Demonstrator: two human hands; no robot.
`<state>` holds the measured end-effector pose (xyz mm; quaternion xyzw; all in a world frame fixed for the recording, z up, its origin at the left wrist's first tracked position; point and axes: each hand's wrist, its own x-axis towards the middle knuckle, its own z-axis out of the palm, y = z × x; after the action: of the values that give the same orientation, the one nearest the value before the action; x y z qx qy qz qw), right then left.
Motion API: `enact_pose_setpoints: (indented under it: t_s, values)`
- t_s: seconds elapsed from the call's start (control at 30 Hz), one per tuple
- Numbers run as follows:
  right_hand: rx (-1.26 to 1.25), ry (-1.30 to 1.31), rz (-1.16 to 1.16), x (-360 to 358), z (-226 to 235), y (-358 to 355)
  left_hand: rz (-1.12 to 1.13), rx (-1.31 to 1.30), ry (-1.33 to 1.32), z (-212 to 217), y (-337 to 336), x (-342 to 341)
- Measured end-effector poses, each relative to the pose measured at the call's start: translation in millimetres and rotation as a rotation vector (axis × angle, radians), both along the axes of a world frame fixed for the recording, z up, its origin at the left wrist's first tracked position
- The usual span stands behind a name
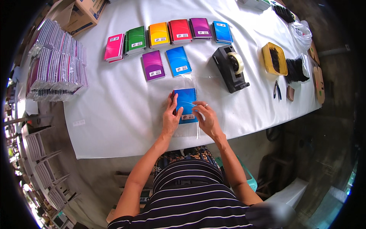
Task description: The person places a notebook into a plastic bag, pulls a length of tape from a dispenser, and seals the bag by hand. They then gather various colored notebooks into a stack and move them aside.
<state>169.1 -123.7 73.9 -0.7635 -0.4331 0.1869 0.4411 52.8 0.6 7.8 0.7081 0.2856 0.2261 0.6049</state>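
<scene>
Blue spiral-bound notebook [185, 98]: placed left of the black tape dispenser [225, 70] and nearer the body; gripped along its left side by the left hand [172, 113]. Right hand [205, 115]: fingers curled at the notebook's right edge; whether anything is pinched cannot be told. Yellow tray [284, 71]: set right of the dispenser.

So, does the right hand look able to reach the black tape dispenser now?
Likely yes: the tape dispenser stands ahead and to the right of the right hand, with nothing visible between them.
</scene>
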Motion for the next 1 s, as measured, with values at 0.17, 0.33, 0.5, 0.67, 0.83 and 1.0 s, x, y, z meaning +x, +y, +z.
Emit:
enact_pose_setpoints:
  t_s: [0.17, 0.33, 0.5, 0.67, 0.83, 1.0]
  values:
    - [0.0, -0.329, 0.293, 5.3, -15.2, -1.2, 0.037, -0.014, -0.006, -9.2, -4.2, -2.0]
    - [0.035, -0.411, 0.309, -4.5, -24.7, -2.6, 0.051, 0.138, 0.048, -15.0, -9.1, -1.0]
    - [0.026, -0.438, 0.338, -5.5, -23.5, -1.5, 0.089, 0.169, 0.108, -12.7, 1.3, -10.6]
    - [0.014, -0.468, 0.337, -1.7, -28.2, -5.2, 0.055, 0.893, 0.827, -13.8, 28.9, -57.8]
    - [0.004, -0.481, 0.375, -4.0, -28.6, -3.5, 0.136, 0.902, 0.723, -8.6, 15.7, -53.8]
    - [0.029, -0.454, 0.361, -3.4, -22.8, -5.6, 0.473, 0.244, 0.339, 1.4, 3.1, -67.7]
